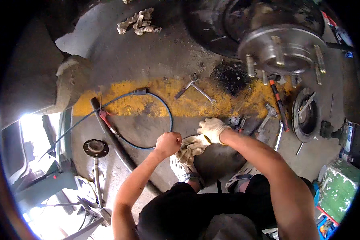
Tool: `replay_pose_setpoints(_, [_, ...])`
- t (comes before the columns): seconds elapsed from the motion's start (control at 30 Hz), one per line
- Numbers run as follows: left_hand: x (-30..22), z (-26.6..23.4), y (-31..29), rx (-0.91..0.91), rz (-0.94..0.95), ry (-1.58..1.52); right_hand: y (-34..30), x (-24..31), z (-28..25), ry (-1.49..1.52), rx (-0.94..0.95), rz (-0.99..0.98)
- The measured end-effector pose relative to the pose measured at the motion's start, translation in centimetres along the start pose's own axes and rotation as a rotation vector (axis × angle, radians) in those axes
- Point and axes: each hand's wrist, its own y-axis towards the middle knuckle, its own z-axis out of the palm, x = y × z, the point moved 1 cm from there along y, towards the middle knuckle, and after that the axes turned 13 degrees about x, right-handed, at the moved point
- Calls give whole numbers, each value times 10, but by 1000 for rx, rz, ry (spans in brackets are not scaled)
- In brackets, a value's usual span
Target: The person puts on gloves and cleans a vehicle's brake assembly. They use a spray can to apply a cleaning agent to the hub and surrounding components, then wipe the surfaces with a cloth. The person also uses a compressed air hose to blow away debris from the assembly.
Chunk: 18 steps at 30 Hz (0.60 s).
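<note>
Head view: the bare left hand (168, 144) is curled into a fist beside a stained, cream-coloured work glove (193, 149), though whether the cloth is gripped cannot be told; the gloved right hand (213, 130) is bent over the glove's other end, its grip unclear too. The hands are held apart, the glove bunched between them above a pale shoe (183, 171). Glove handling is judged to be the step in hand; for the left hand to be covered, the cuff would need to be found and spread. Farther out, a blue cable (171, 119), a wrench (203, 93) and a studded wheel hub (282, 45) are seen.
</note>
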Motion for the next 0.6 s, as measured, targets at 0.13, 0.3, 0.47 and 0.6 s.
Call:
replay_pose_setpoints(0.13, [24,8,2,-152,70,-118,-7,-2,-1,366,-59,-91])
replay_pose_setpoints(0.3, [25,-21,-28,-321,224,-562,-37,-7,-51,890,-102,-55])
replay_pose_setpoints(0.47, [-43,-69,-31,-388,782,158,-45,0,-93,1172,-310,-30])
replay_pose_setpoints(0.6, [-54,-69,14,-313,626,355,-70,-19,-107,1081,-469,131])
